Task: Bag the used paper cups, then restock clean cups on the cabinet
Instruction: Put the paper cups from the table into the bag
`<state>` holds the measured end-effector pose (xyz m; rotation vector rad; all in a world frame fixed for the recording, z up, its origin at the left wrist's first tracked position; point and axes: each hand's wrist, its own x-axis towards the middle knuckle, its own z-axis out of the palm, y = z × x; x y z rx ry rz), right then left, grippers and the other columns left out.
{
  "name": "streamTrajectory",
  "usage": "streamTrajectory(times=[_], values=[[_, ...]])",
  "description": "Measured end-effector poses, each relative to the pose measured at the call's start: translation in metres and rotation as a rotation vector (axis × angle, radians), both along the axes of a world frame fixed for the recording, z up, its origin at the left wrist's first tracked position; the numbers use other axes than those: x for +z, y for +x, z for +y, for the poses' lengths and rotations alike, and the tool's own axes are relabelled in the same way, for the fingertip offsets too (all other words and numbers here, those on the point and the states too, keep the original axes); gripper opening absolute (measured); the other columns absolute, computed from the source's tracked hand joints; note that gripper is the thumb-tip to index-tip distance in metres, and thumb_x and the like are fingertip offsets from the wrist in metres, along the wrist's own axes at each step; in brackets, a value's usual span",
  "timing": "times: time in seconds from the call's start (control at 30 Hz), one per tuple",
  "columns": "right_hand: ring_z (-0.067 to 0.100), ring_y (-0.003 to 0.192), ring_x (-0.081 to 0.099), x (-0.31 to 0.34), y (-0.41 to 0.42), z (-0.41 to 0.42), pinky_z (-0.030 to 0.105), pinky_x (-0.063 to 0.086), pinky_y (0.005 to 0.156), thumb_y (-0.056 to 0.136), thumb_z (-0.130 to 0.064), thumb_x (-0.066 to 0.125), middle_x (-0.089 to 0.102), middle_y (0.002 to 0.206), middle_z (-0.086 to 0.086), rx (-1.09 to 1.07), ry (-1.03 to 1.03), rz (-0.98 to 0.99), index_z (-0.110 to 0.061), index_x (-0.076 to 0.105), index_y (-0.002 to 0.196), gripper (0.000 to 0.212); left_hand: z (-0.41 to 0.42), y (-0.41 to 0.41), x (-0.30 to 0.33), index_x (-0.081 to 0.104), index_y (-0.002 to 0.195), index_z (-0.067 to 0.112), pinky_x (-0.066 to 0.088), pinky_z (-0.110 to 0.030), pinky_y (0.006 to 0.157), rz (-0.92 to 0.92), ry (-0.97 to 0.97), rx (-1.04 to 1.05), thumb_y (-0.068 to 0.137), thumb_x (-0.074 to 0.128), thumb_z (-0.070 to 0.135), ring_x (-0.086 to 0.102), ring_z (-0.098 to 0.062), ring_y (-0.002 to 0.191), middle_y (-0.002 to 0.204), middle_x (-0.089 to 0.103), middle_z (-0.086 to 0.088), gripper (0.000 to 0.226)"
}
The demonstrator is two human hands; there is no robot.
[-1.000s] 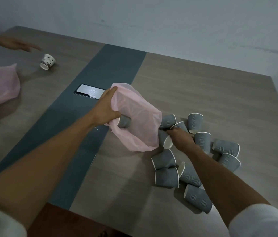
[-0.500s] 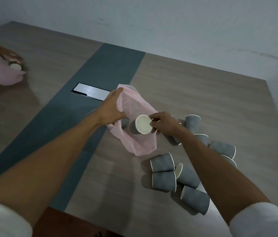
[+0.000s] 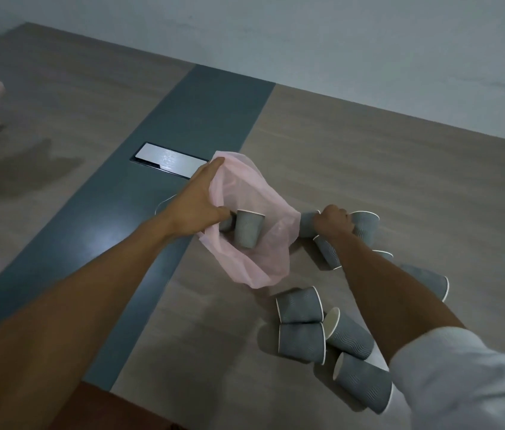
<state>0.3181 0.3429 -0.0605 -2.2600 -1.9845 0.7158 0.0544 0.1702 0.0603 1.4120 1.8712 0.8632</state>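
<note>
We found no readable text, label or number anywhere; the grey cups [image 3: 299, 305] carried only a wavy embossed pattern.

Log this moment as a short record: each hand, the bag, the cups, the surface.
left hand: grips the rim of the pink bag, keeping its mouth open
right hand: curled round a grey cup beside the bag
bag contents: at least one cup inside
loose cups: several on their sides, right of the bag
surface: table, wood with a dark stripe
</note>
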Motion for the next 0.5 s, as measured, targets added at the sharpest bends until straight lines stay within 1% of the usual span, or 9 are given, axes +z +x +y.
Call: streamTrajectory(times=[0.07, 0.13, 0.17, 0.2, 0.27, 0.33, 0.37, 0.43, 0.5], values=[[0.04, 0.127, 0.057, -0.001, -0.004, 0.006, 0.042, 0.047, 0.104, 0.096, -0.028, 0.057, 0.063, 0.131, 0.022, -0.054, -0.04, 0.098, -0.002, 0.066, 0.123, 0.038, 0.002, -0.001, -0.003, 0.02, 0.164, 0.024, 0.039, -0.02, 0.098, -0.011, -0.006, -0.003, 0.079, 0.074, 0.002, 0.035, -0.009, 0.137, 0.157, 0.029, 0.008, 0.103], [0.039, 0.119, 0.062, 0.007, -0.007, 0.008, 0.038, 0.05, 0.094, 0.098, -0.019, 0.053, 0.067, 0.124, 0.023, -0.121, -0.022, 0.292, 0.003, 0.066, 0.12, 0.034, 0.003, -0.001, -0.004, 0.02, 0.165, 0.024, 0.039, -0.026, 0.102, -0.015, -0.011, -0.005, 0.076, 0.073, 0.006, 0.035, -0.012, 0.141, 0.162, 0.028, 0.005, 0.105], [0.038, 0.116, 0.063, 0.016, -0.009, 0.007, 0.038, 0.049, 0.091, 0.099, -0.016, 0.05, 0.067, 0.122, 0.024, -0.151, 0.065, 0.382, 0.004, 0.066, 0.117, 0.031, 0.004, -0.001, -0.003, 0.02, 0.165, 0.024, 0.041, -0.029, 0.104, -0.014, -0.013, -0.005, 0.077, 0.074, 0.006, 0.035, -0.014, 0.142, 0.162, 0.028, 0.004, 0.105], [0.037, 0.111, 0.064, 0.028, -0.011, 0.002, 0.037, 0.047, 0.087, 0.1, -0.014, 0.048, 0.068, 0.118, 0.023, -0.182, 0.193, 0.453, 0.004, 0.065, 0.114, 0.029, 0.005, -0.001, -0.002, 0.02, 0.165, 0.024, 0.043, -0.032, 0.106, -0.012, -0.015, -0.005, 0.078, 0.074, 0.004, 0.036, -0.016, 0.142, 0.162, 0.029, 0.003, 0.104], [0.032, 0.095, 0.061, 0.054, -0.016, -0.018, 0.038, 0.044, 0.081, 0.099, -0.015, 0.046, 0.066, 0.104, 0.016, -0.23, 0.445, 0.592, -0.004, 0.061, 0.102, 0.019, 0.006, 0.001, 0.0, 0.019, 0.165, 0.024, 0.044, -0.038, 0.111, -0.003, -0.021, -0.003, 0.08, 0.075, 0.003, 0.037, -0.019, 0.143, 0.162, 0.029, 0.001, 0.104], [0.025, 0.079, 0.053, 0.068, -0.02, -0.043, 0.04, 0.043, 0.074, 0.091, -0.018, 0.048, 0.06, 0.085, 0.007, -0.231, 0.588, 0.718, -0.012, 0.054, 0.087, 0.009, 0.011, 0.002, 0.003, 0.018, 0.166, 0.023, 0.045, -0.042, 0.112, 0.002, -0.034, 0.004, 0.082, 0.075, 0.005, 0.037, -0.021, 0.144, 0.163, 0.029, 0.0, 0.103], [0.022, 0.074, 0.05, 0.072, -0.023, -0.059, 0.04, 0.042, 0.07, 0.088, -0.019, 0.05, 0.057, 0.078, 0.005, -0.198, 0.623, 0.74, -0.013, 0.052, 0.081, 0.009, 0.012, 0.0, 0.006, 0.018, 0.166, 0.023, 0.047, -0.044, 0.111, 0.003, -0.035, 0.002, 0.082, 0.075, 0.006, 0.038, -0.023, 0.144, 0.163, 0.03, 0.0, 0.103], [0.021, 0.067, 0.048, 0.071, -0.033, -0.089, 0.037, 0.04, 0.064, 0.084, -0.019, 0.053, 0.056, 0.071, 0.003, -0.077, 0.611, 0.72, -0.011, 0.052, 0.076, 0.012, 0.015, -0.001, 0.008, 0.018, 0.165, 0.024, 0.05, -0.043, 0.107, 0.023, -0.042, -0.015, 0.082, 0.076, 0.009, 0.042, -0.026, 0.14, 0.161, 0.033, -0.002, 0.103], [0.022, 0.066, 0.054, 0.062, -0.046, -0.107, 0.037, 0.044, 0.064, 0.084, -0.018, 0.057, 0.061, 0.07, 0.003, 0.101, 0.477, 0.664, -0.008, 0.059, 0.077, 0.012, 0.018, -0.003, 0.009, 0.018, 0.165, 0.025, 0.051, -0.038, 0.098, 0.039, -0.038, -0.032, 0.082, 0.077, 0.011, 0.045, -0.025, 0.135, 0.158, 0.036, -0.003, 0.102]])
